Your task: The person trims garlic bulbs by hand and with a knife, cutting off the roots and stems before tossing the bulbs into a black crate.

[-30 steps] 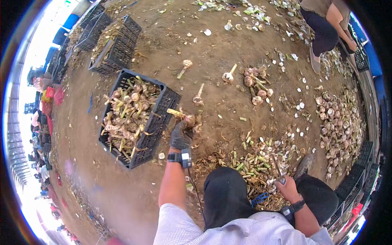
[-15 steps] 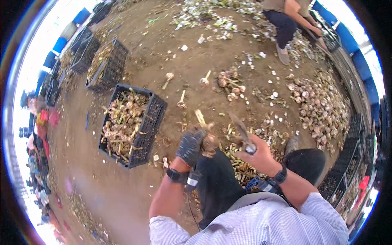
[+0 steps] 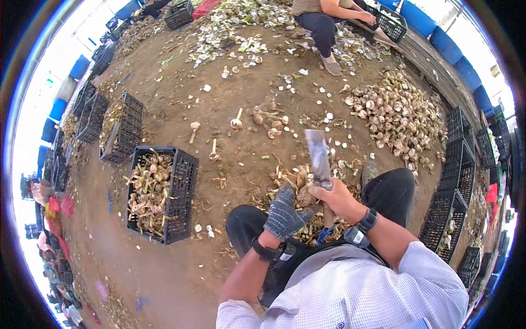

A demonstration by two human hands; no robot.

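Observation:
My left hand (image 3: 287, 213), in a dark grey knit glove, is closed around a garlic bulb (image 3: 303, 193) between my knees, its fingers hiding part of the bulb. My bare right hand (image 3: 344, 200) grips a knife (image 3: 319, 156) by the handle, with the broad blade pointing up and away from me. The right thumb sits close beside the bulb. Cut stems and dry roots litter the ground under both hands. Ahead of them lie a few loose garlic bulbs with stems, such as one bulb (image 3: 236, 123) lying apart.
A black plastic crate (image 3: 183, 200) full of stemmed garlic stands to my left, with more crates (image 3: 130, 122) behind it. On the right is a large heap of garlic (image 3: 399, 118), near stacked crates (image 3: 450, 211). A seated person (image 3: 320, 27) works at the far right.
Both hands have come together between my knees, the left bringing the garlic bulb rightward to the knife. The blade now stands more upright. My view has shifted, and my left knee has moved outward.

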